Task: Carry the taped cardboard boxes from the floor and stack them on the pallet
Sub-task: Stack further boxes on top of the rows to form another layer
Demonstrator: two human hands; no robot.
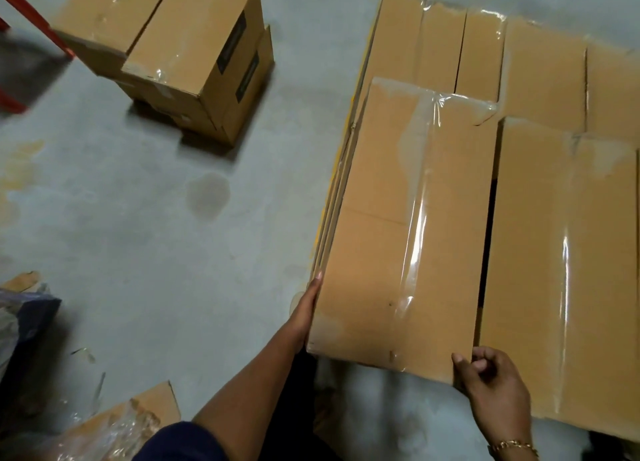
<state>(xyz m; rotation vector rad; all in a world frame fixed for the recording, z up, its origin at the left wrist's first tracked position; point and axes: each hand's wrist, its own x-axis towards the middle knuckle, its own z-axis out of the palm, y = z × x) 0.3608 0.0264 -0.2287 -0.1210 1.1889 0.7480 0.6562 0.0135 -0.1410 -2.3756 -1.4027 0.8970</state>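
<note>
Two hands are placed on one taped cardboard box [398,239], right of centre. Left hand [306,313] is pressed flat against its left side; right hand [491,381] is curled at near corner, grip undetermined.

Stacked boxes [194,55] on floor [138,235] far left; box rows [485,149] right.

Cropped by the right edge: the taped box [561,270] beside the near box [398,235]. Cropped at the top: the floor stack of boxes [194,52], side labels [232,43] too blurred to read. Hidden against the near box's side: palm of the left hand [306,311]. Grip of the right hand [491,384] on its corner: unclear.
</note>
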